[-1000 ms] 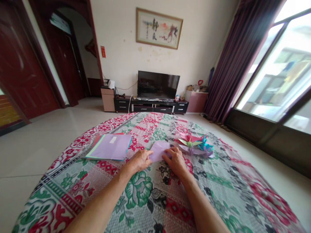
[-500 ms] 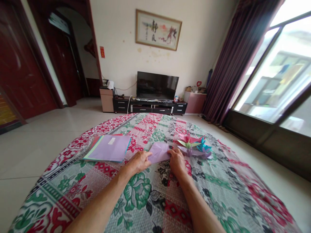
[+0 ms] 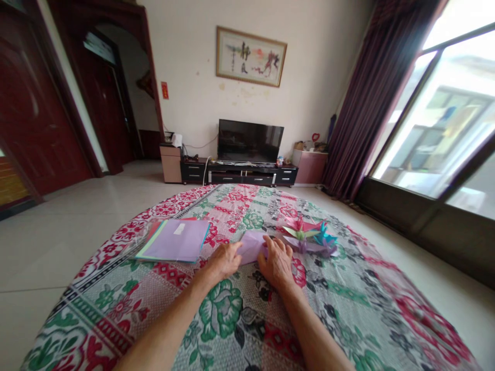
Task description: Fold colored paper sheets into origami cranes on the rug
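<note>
A folded piece of purple paper [image 3: 250, 246] lies on the table between my two hands. My left hand [image 3: 227, 259] is closed at its left edge, thumb and index finger on the paper. Spread over the right part of the sheet, the fingers of my right hand [image 3: 277, 259] rest on it and cover that edge. To the right stand several folded paper cranes [image 3: 303, 234] in pink, green, blue and purple. On the left lies a stack of coloured paper sheets [image 3: 176, 242], purple on top with a small white label.
A patterned floral tablecloth [image 3: 220, 309] covers the round table. Past its far edge stand a television [image 3: 250, 141] and a low black cabinet [image 3: 243, 175]. A purple curtain [image 3: 371, 103] and a window are at the right, a dark red door [image 3: 38, 113] at the left.
My right hand has gone from pinching the paper's right edge to lying spread across it. The left hand stays at the left edge. The view has tilted slightly upward.
</note>
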`<state>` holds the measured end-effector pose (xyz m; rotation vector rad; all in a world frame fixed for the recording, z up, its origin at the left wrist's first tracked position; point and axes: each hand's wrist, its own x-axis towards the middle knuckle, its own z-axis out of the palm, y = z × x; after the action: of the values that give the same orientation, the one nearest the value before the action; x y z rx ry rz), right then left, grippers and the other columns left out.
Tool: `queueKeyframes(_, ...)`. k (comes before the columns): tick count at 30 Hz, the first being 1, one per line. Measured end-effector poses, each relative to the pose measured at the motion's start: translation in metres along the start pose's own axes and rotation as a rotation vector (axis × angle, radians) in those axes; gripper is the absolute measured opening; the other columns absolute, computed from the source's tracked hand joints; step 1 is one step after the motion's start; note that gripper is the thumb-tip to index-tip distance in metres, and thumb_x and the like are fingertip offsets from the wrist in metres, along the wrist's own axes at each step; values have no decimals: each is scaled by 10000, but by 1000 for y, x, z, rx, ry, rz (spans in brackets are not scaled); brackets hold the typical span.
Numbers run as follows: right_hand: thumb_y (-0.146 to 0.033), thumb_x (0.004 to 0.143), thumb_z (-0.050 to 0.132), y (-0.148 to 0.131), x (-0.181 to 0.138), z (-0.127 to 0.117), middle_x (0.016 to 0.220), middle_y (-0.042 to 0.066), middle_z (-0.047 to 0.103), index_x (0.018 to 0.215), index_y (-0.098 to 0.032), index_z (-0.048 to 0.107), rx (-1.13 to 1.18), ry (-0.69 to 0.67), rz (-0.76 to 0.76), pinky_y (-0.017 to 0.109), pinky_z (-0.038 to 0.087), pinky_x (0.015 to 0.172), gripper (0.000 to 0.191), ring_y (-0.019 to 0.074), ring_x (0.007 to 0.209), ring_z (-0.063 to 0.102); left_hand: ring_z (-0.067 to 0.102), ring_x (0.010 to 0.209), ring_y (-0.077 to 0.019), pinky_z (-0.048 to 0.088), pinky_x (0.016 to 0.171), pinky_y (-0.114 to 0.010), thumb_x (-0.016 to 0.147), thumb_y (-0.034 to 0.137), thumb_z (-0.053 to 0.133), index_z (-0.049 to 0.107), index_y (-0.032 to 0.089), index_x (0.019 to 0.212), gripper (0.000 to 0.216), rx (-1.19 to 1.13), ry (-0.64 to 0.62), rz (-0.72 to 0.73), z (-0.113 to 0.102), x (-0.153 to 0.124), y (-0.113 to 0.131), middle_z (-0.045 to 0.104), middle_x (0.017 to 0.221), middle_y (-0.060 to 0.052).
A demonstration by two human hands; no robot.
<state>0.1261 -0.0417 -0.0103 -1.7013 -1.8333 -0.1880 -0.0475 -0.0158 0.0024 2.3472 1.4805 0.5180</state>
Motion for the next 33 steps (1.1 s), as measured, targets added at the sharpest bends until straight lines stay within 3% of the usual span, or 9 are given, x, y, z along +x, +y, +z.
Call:
queueKeyframes(4, -82, 671, 465, 3, 2, 2, 876, 53, 635, 1149, -161, 516, 132, 43, -73, 387, 306, 888, 487, 220, 915, 513, 613, 883, -182, 450, 817, -268, 795, 221, 489, 559, 178, 1195, 408, 58, 148, -1, -1, -1, 4, 664, 978, -82)
queueKeyframes(8, -69, 691, 442, 3, 3, -2, 848, 51, 597, 1060, -166, 557, 251, 110, -164, 336, 370, 829, 398, 193, 842, 521, 578, 983, -193, 436, 875, -275, 808, 300, 522, 540, 204, 1202, 406, 111, 261, -20, -5, -4, 7, 604, 1079, -88)
queueKeyframes(16, -56, 689, 437, -1, 1, -6, 774, 28, 549, 744, -197, 568, 408, 157, -191, 269, 407, 718, 200, 158, 749, 516, 590, 939, -218, 453, 841, -296, 752, 278, 543, 595, 199, 1123, 383, 202, 74, 57, -9, -5, -4, 601, 994, -94)
queueKeyframes(25, -45, 633, 379, 7, 0, -5, 714, 30, 583, 623, -192, 531, 463, 68, -233, 275, 393, 740, 212, 160, 744, 531, 583, 949, -211, 445, 839, -292, 786, 307, 511, 564, 209, 1171, 400, 159, 91, 91, -9, -3, -5, 602, 1004, -89)
queueKeyframes(28, -67, 644, 377, 9, 0, -7, 715, 29, 626, 667, -194, 588, 441, 17, -178, 280, 393, 749, 248, 169, 744, 551, 587, 925, -202, 443, 824, -288, 806, 294, 490, 588, 217, 1129, 346, 151, 89, 100, -8, -2, -6, 607, 981, -82)
queueKeyframes(33, -273, 844, 373, 6, -3, -15, 783, 34, 672, 896, -186, 641, 557, -19, -15, 250, 415, 716, 286, 171, 761, 600, 589, 896, -190, 434, 812, -282, 843, 356, 459, 646, 207, 1009, 292, 155, 90, 74, -5, 0, -6, 617, 929, -77)
